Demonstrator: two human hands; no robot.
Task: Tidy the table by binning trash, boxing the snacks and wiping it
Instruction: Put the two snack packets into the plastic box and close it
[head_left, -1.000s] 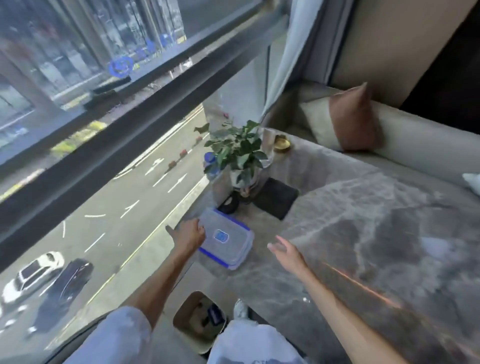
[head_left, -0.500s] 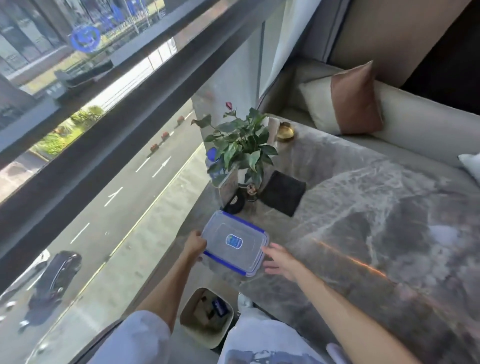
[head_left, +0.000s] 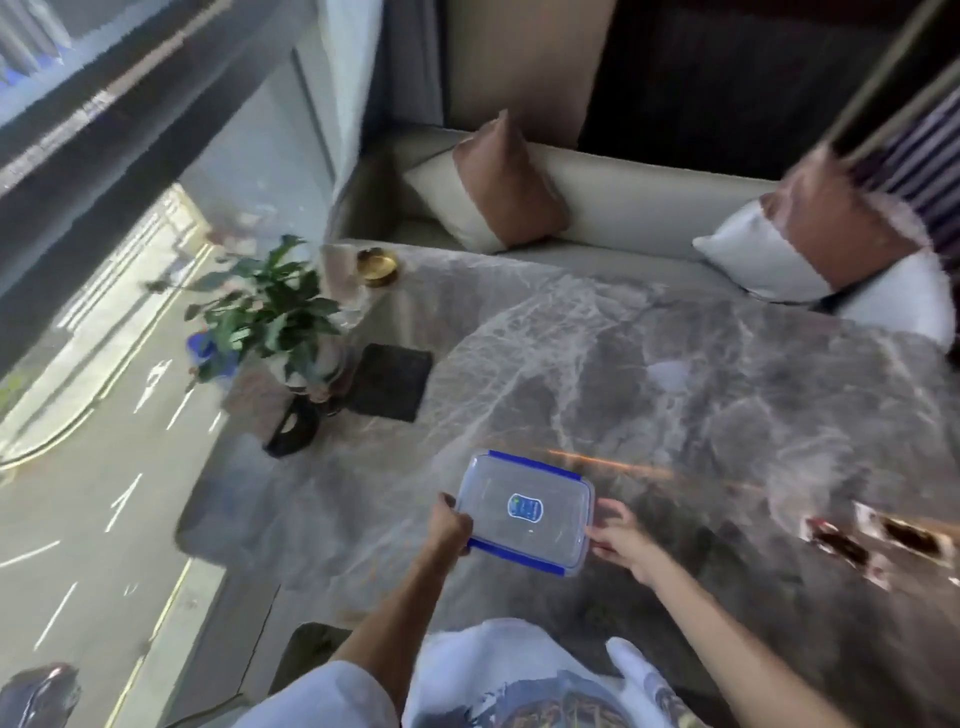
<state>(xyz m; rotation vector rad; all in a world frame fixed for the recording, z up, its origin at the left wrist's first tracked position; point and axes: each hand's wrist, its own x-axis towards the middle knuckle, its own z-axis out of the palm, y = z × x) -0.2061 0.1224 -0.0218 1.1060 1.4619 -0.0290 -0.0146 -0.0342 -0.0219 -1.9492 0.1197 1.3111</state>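
A clear plastic storage box (head_left: 524, 512) with a lid and blue clips is over the near part of the grey marble table (head_left: 675, 395). My left hand (head_left: 451, 527) grips its left end and my right hand (head_left: 621, 540) holds its right end. Whether the box rests on the table or is lifted off it I cannot tell. Snack packets (head_left: 878, 543) with dark and red print lie on the table to the far right, blurred. A bin's rim (head_left: 311, 642) shows on the floor below the table's left edge, mostly hidden by my arm.
A potted plant (head_left: 270, 317) stands at the table's left side, with a black cloth (head_left: 392, 382), a black round object (head_left: 293, 434) and a gold dish (head_left: 377, 266) near it. A sofa with cushions (head_left: 498, 187) runs behind the table. A glass window is on the left.
Both hands closed on the box's ends and brought it from the table's left edge, near the plant, rightwards and towards me. My view swung right, bringing the snack packets into sight.
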